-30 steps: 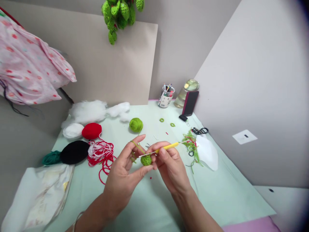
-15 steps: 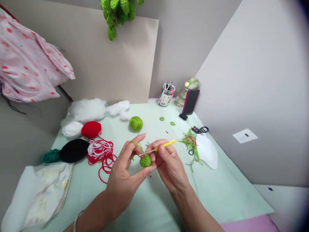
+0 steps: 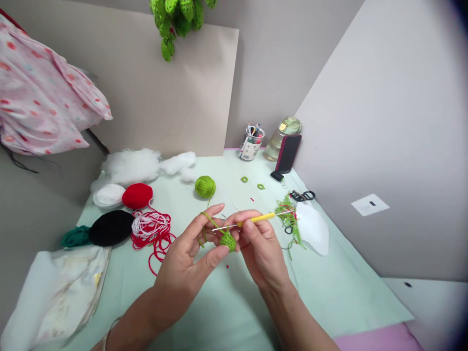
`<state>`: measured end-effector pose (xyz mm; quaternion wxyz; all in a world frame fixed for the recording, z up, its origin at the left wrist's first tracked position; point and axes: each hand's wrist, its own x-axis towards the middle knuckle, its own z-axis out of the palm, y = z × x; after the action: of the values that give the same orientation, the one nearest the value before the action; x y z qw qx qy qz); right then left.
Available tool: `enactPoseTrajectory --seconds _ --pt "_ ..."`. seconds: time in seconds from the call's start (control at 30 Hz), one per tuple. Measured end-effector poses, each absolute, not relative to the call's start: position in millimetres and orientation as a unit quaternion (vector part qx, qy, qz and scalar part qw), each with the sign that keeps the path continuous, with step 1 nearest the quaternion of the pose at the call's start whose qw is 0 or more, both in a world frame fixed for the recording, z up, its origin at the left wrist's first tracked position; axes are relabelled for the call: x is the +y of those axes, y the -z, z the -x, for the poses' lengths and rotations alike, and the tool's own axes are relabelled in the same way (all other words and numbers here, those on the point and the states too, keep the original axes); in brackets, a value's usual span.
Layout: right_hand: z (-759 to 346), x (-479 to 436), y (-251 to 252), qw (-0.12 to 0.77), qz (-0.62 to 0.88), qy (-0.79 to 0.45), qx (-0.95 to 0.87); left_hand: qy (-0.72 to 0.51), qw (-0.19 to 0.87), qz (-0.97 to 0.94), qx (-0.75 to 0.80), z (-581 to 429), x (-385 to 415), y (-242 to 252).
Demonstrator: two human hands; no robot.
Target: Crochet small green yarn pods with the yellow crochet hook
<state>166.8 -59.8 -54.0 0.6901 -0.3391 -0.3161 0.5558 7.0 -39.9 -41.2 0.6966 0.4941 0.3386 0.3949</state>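
Observation:
A small green crochet piece (image 3: 228, 241) is pinched by my left hand (image 3: 186, 253), its thumb on the near side. Green yarn (image 3: 211, 218) loops over the raised left index finger and runs back to a green yarn ball (image 3: 205, 187) on the table. My right hand (image 3: 261, 243) is closed around the yellow handle of a crochet hook (image 3: 258, 219). The hook's metal tip points left, above the piece, beside the yarn. Fingertips of my right hand also touch the piece's right side.
White stuffing (image 3: 133, 165), a red yarn ball (image 3: 137, 196), a black one (image 3: 111, 228) and tangled red and white yarn (image 3: 153, 231) lie left. Right are green scraps (image 3: 287, 214), a claw clip (image 3: 303, 196), a phone (image 3: 288, 154), a bottle (image 3: 281, 141) and a pen cup (image 3: 251, 144).
The crochet piece has shifted slightly right and turned in the fingers. My right hand and the hook have moved a little to the right, and the yarn now crosses the hook's shaft.

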Motion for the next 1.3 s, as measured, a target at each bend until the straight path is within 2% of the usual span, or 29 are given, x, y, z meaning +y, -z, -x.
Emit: enactPoseTrajectory --seconds 0.27,0.63,1.13,1.3 --pt "-161.7 -62.9 55.5 0.713 0.332 -0.508 -0.352 -0.403 0.64 -0.528 0.386 -6.2 -35.1 38.6" --pt "-167.8 -61.8 54.7 0.704 0.266 -0.553 -0.358 -0.418 0.625 -0.534 0.387 -5.4 -31.8 35.5" --pt "-185.3 -73.6 46.3 0.651 0.326 -0.37 -0.578 -0.406 0.596 -0.573 0.39 -3.4 -31.6 40.1" --pt "-185.0 -76.8 45.3 0.624 0.349 -0.261 -0.649 -0.417 0.563 -0.586 0.407 -3.4 -31.7 42.4"
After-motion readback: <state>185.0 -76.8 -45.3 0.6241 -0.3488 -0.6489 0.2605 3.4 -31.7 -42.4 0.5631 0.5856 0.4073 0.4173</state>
